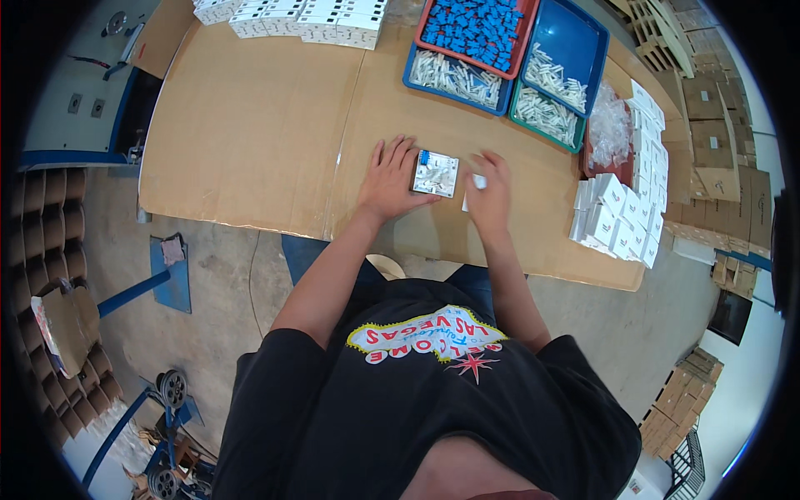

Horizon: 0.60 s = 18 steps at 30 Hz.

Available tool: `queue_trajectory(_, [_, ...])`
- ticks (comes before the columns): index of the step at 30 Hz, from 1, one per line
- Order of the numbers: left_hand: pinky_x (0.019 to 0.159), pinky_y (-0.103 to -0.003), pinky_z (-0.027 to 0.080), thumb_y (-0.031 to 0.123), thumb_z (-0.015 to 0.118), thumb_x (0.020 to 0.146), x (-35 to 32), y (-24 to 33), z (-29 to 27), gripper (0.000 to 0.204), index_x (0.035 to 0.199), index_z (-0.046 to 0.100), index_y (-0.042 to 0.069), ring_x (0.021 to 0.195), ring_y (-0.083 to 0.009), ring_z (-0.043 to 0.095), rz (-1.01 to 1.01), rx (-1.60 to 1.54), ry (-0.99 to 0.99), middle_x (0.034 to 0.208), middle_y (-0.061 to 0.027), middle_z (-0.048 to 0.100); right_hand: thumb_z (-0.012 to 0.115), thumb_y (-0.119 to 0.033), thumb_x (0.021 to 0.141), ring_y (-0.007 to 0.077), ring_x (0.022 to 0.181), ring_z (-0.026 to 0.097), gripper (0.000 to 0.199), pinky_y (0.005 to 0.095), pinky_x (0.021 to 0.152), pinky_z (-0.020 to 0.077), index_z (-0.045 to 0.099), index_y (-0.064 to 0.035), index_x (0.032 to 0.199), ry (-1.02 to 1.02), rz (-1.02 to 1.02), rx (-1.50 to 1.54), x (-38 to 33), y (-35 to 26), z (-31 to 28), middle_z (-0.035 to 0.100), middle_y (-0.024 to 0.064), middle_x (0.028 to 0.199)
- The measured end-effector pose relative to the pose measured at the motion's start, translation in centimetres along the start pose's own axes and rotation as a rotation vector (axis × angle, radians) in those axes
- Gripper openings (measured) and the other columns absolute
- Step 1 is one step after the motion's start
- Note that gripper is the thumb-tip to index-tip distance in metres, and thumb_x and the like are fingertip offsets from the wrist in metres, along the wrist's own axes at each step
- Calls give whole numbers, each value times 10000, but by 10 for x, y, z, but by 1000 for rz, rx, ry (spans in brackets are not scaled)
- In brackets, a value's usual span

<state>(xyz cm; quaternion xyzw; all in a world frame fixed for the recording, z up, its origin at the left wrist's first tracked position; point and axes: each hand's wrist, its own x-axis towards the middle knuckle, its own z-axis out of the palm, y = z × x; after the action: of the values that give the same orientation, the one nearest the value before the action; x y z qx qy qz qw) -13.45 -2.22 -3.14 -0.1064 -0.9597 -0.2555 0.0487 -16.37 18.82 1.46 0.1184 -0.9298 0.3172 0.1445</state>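
My left hand [387, 179] lies flat on the cardboard-covered table with its fingers stretched out. Its thumb reaches to the near left corner of a small square open box [436, 174], which holds white and clear pieces and a small blue part in its far left corner. Just right of the box is my right hand [492, 198], slightly blurred, its fingers curled round a small white piece [479, 181]. Partly under that hand, a flat white slip [465, 203] rests on the cardboard.
Far off are a red tray of blue parts [475, 33] and blue [457, 77] and green [546, 117] trays of white pieces. White boxes stand stacked at right [621, 217] and far left [342, 23]. Clear plastic bags [610, 129] fill a reddish tray. The cardboard [250, 125] covers the table.
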Motion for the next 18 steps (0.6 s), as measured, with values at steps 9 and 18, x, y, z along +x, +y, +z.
queue_trajectory(9, [1253, -514, 109, 731, 732, 701, 3, 3, -8, 1004, 1389, 501, 37, 1494, -299, 271, 10, -9, 7, 1521, -136, 418, 850, -354, 778, 281, 928, 664, 478, 399, 806, 538, 656, -14, 1052, -256, 544, -202, -54, 49, -36, 650, 135, 1044])
queue_trajectory(18, [1164, -505, 352, 384, 752, 843, -16, 30, -21, 772, 1437, 445, -1, 1344, -333, 510, -285, -1378, -18, 1408, -188, 550, 699, -36, 908, 125, 870, 646, 247, 280, 811, 513, 602, -10, 1134, -3, 561, 906, -50, 29, -77, 671, 41, 959])
